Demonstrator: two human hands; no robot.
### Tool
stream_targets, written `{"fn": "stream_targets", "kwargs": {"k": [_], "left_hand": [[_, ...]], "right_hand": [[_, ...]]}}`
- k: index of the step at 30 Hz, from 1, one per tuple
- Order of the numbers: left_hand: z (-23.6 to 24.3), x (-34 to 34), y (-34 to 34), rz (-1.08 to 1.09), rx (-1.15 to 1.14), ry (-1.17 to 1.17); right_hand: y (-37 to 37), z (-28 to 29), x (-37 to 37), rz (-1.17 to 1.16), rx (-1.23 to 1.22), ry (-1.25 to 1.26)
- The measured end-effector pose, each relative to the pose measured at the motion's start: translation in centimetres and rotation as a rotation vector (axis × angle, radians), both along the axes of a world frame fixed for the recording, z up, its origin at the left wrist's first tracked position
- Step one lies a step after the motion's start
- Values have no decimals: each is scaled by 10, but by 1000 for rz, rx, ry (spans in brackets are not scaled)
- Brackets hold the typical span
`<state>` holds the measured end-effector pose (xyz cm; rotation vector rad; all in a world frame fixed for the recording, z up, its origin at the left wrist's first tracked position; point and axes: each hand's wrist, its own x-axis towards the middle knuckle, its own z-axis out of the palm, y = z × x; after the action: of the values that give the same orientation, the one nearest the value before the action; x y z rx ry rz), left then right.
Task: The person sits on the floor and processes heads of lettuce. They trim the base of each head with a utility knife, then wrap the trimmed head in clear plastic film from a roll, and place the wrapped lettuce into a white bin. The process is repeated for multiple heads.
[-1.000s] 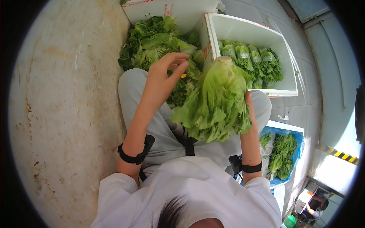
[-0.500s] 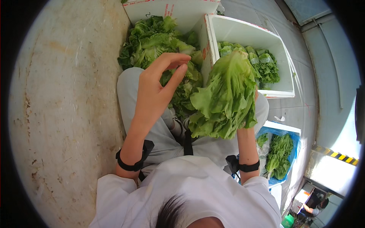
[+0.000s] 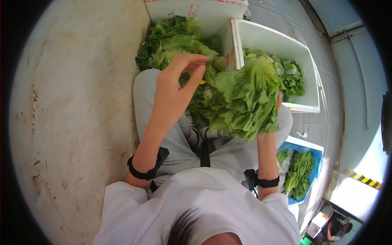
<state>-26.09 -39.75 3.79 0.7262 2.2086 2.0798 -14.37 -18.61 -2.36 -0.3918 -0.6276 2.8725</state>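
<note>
A large leafy green lettuce (image 3: 247,100) is held up in front of my right knee, its pale base tilted toward the far side. My right hand (image 3: 279,101) grips it from behind; only a sliver of that hand shows past the leaves. My left hand (image 3: 179,79) hovers apart from the lettuce, above a heap of loose lettuce leaves (image 3: 179,43). Its thumb and fingers are loosely curved with a small gap between their tips, and nothing shows in the gap. A small yellow object (image 3: 202,82) shows just under the thumb; I cannot tell what it is.
At the far right stands a white foam box (image 3: 302,107) with bundled greens (image 3: 292,77). Another foam box panel (image 3: 212,10) rises behind the heap. A blue-lined box (image 3: 314,179) of greens sits by my right arm. A stained wall (image 3: 77,122) borders my left.
The lettuce has turned a little, its pale base tipping away and its leaves lifting. My left hand keeps nearly the same pose. The whole view has shifted slightly.
</note>
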Motion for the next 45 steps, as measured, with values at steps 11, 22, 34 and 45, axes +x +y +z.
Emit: {"fn": "stream_targets", "kwargs": {"k": [11,22,34,45], "left_hand": [[-18,36,29,-181,124,-237],[-56,11,6,-294,591,-936],[-95,3,-11,-688,971,-1111],[-91,6,-2,-185,-77,-652]], "right_hand": [[-43,26,-17,-570,1366,-184],[-63,46,-5,-203,1934,149],[1,64,-32,8,1030,-278],[-43,16,-25,310,727,-404]]}}
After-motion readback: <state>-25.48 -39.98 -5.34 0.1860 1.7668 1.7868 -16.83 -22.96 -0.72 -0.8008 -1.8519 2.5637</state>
